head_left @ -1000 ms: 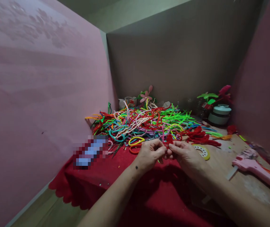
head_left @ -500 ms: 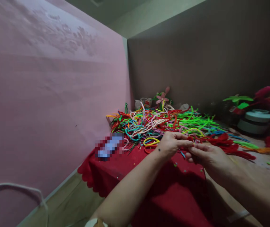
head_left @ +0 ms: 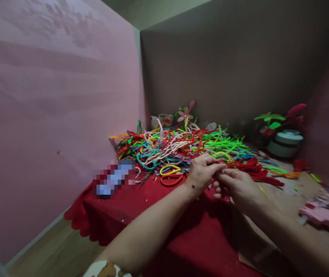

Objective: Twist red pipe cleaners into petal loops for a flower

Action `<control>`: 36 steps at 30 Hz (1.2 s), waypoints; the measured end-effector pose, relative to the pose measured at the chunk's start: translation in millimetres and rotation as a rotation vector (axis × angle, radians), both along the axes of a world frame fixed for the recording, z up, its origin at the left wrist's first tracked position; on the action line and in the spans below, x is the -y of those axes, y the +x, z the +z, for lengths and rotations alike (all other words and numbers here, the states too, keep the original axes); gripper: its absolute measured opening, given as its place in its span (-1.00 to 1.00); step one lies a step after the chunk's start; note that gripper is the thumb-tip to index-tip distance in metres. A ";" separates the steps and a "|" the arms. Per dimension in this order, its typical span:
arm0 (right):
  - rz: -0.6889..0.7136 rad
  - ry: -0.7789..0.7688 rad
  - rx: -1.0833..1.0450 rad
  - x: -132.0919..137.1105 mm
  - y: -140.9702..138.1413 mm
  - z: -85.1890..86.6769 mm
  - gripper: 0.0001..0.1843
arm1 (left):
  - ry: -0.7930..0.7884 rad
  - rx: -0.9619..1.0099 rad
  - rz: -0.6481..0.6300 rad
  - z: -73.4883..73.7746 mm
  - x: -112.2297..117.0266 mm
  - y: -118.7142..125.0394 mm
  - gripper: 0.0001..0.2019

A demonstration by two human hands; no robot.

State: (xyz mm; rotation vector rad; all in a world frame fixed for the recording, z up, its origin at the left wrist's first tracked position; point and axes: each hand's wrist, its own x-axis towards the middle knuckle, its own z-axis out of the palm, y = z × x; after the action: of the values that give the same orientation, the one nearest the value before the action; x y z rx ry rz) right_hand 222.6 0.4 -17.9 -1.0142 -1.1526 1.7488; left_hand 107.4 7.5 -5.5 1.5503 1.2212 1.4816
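A: Where's the red pipe-cleaner piece (head_left: pixel 220 162)?
B: Up at the fingertips, between the left hand (head_left: pixel 203 172) and right hand (head_left: pixel 241 186). Both seem to pinch it, so neither is nearer.
A: Which way does its long side point?
B: I can't tell. Fingers hide most of it.
A: What's close?
B: Red loops (head_left: pixel 249 166) at two o'clock, scissors (head_left: pixel 171 184) at nine.

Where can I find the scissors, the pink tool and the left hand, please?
Scissors (head_left: pixel 173 174): head view, on the yellow handle loop.
Pink tool (head_left: pixel 321 210): head view, on its body.
Left hand (head_left: pixel 201 175): head view, on the back of it.
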 end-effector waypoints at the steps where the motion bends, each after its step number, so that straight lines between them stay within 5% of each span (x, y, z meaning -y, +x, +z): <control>1: -0.015 -0.006 0.005 0.2 -0.7 0.3 -0.73 | 0.059 -0.029 0.036 -0.9 0.8 0.1 -0.87; 4: -0.046 -0.005 0.016 1.0 -2.2 0.1 -0.77 | 0.093 -0.023 0.028 -1.4 1.0 -4.2 -0.82; 9: -0.103 0.019 -0.021 -0.7 0.9 -5.9 -0.76 | -0.154 0.164 -0.063 3.7 -3.8 -21.3 -0.63; 14: -0.130 0.098 -0.088 -7.2 9.1 -17.5 -0.72 | -0.401 -0.107 -0.278 8.1 0.1 -27.1 -0.74; 19: -0.182 0.257 0.016 -9.3 11.9 -23.5 -0.70 | -0.191 -0.380 -0.156 1.4 2.6 -20.7 -0.83; 23: -0.216 0.223 -0.016 -5.6 10.8 -15.6 -0.68 | 0.055 -0.555 -0.006 -6.2 5.9 -11.4 -0.84; 26: -0.237 0.150 -0.121 -4.5 9.4 -11.2 -0.65 | 0.025 -0.387 0.042 -8.9 8.1 -4.8 -0.80; 31: -0.274 0.010 -0.309 -9.9 10.7 -11.2 -0.65 | -0.330 0.155 -0.087 -8.7 8.2 -4.9 -0.80; 36: -0.188 0.012 -0.348 -13.9 12.8 -12.5 -0.71 | -0.368 0.040 -0.294 -8.5 10.9 -4.3 -0.77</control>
State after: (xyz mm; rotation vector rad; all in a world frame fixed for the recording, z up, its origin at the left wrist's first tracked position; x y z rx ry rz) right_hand 235.4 14.3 -30.3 -0.7462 -0.8199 1.6827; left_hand 103.0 -3.3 -14.0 1.3727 1.1126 1.0290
